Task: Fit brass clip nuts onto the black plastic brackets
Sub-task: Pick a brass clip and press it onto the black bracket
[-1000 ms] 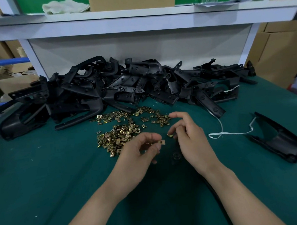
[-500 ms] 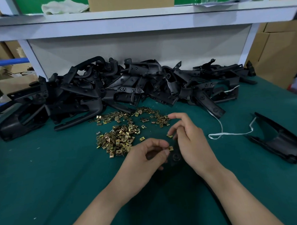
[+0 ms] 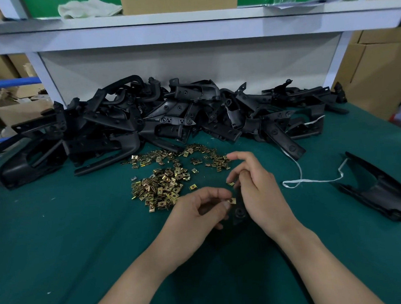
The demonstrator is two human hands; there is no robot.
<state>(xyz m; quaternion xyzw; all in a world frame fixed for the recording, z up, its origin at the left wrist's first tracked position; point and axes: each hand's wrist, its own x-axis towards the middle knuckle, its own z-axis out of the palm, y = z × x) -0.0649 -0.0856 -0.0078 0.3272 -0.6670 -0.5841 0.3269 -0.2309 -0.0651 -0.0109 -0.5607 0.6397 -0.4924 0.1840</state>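
Left hand (image 3: 193, 212) pinching a nut (image 3: 232, 200) against the bracket (image 3: 239, 210) gripped by the right hand (image 3: 256, 188), second nut (image 3: 230, 184) at its fingertips, loose nuts (image 3: 159, 188) beyond, bracket heap (image 3: 147, 122) farthest.

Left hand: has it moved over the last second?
Yes. The left hand carried its clip rightward, away from the clip pile, toward the bracket.

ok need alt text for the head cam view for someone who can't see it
Over a green work surface, a person's left hand pinches a brass clip nut against a small black bracket next to the right hand. Loose brass nuts lie just beyond, before a heap of black plastic brackets.
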